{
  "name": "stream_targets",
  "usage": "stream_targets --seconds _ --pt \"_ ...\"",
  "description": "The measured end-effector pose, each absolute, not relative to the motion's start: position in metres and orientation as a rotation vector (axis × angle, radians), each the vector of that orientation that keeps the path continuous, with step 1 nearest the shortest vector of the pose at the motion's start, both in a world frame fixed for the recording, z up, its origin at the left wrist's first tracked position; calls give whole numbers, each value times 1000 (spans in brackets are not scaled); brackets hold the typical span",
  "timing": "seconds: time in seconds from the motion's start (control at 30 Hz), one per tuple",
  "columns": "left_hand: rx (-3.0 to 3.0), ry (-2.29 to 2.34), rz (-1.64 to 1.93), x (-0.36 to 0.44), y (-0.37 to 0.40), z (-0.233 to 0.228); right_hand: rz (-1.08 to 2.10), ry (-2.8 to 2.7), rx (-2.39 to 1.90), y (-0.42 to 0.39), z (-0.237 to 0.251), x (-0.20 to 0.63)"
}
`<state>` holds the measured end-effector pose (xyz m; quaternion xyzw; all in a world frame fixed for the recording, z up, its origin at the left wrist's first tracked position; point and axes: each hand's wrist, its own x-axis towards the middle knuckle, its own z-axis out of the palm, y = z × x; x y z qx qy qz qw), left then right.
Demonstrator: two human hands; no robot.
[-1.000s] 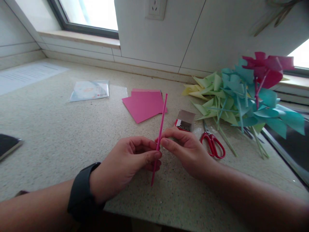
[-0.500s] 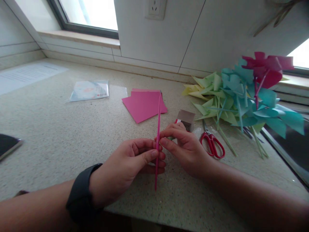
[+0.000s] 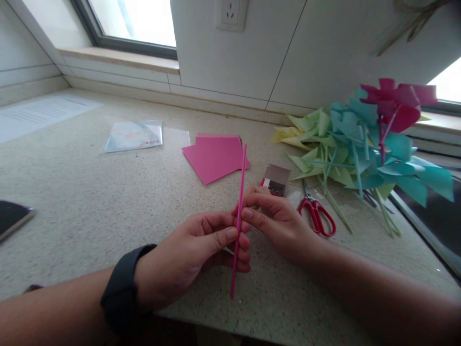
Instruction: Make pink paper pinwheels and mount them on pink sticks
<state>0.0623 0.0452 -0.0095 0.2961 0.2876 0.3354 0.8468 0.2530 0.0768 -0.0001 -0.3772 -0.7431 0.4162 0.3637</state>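
Speckled stone counter [image 3: 90, 202] under a window, white tiled wall behind with a socket [image 3: 230, 12]. Far left edge: dark flat object [image 3: 12, 216], partly cut off. Behind it, a printed sheet [image 3: 39, 113] lying flat. Further right, a clear plastic packet [image 3: 134, 135], then a small stack of pink paper squares [image 3: 214, 156].

Centre: left hand [image 3: 190, 254], black watch [image 3: 120, 288] on the wrist, closed with thumb and fingers pinching a pink stick [image 3: 239, 206] around its lower half. Stick is near upright, tilted slightly right at the top, lower end just above the counter. Right hand [image 3: 277, 221] closed too, fingertips pinching the same stick just above the left thumb. Hands touching at the stick.

Just behind the right hand: small open cardboard box [image 3: 276, 179]. Right of it, red-handled scissors [image 3: 317, 214] lying flat. Far right: pile of paper pinwheels [image 3: 363, 144] on sticks, green, teal, magenta on top.
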Motion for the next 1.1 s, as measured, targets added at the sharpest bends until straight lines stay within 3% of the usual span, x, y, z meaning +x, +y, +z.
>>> stream_targets --seconds 0.3,0.7,1.1 --pt "890 793 708 60 46 -3 1008 -1928 -965 77 -3 254" --pt "804 705 656 62 43 -2 877 -2050 -812 83 -5 259" --pt "716 602 647 61 38 0 1105 -1999 -713 84 1 262"
